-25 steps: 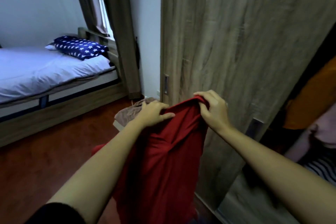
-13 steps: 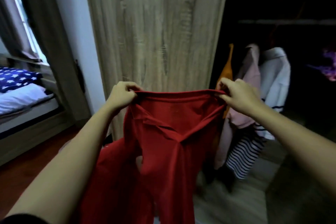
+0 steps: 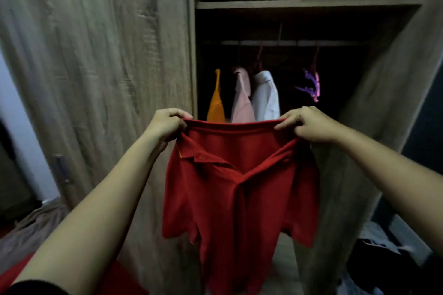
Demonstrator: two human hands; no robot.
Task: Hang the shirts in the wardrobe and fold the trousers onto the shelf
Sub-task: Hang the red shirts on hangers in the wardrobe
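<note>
Head view, looking into the open wardrobe [image 3: 96,55]. Red shirt [image 3: 239,187] held up in the air before the opening, spread between both hands, touching neither rail nor shelf. Left hand [image 3: 167,124] clenched round the upper edge of the shirt at its left end, fingers curled over the cloth. Right hand [image 3: 309,124] grasping the same edge at its right end, fingers bent. Upper edge stretched nearly straight between the two hands. Collar lying open just below it. Rest of the shirt hanging loose, a short sleeve drooping at each side.

Behind the shirt, inside the wardrobe: rail [image 3: 287,42] running across, just under a wooden shelf [image 3: 306,4]. Toward the left end of the rail, three garments hung side by side: orange shirt [image 3: 215,103], pink shirt [image 3: 242,100], white shirt [image 3: 266,96], lower parts hidden by the red shirt. Nearer the right end of the rail, apart from them, purple hanger [image 3: 311,85].

On the floor at lower left, crumpled brown cloth [image 3: 31,225]. Near it, at the bottom edge, red patch [image 3: 122,281], perhaps another garment, too blurred to tell. At lower right, dark pile of clothes [image 3: 383,246].
</note>
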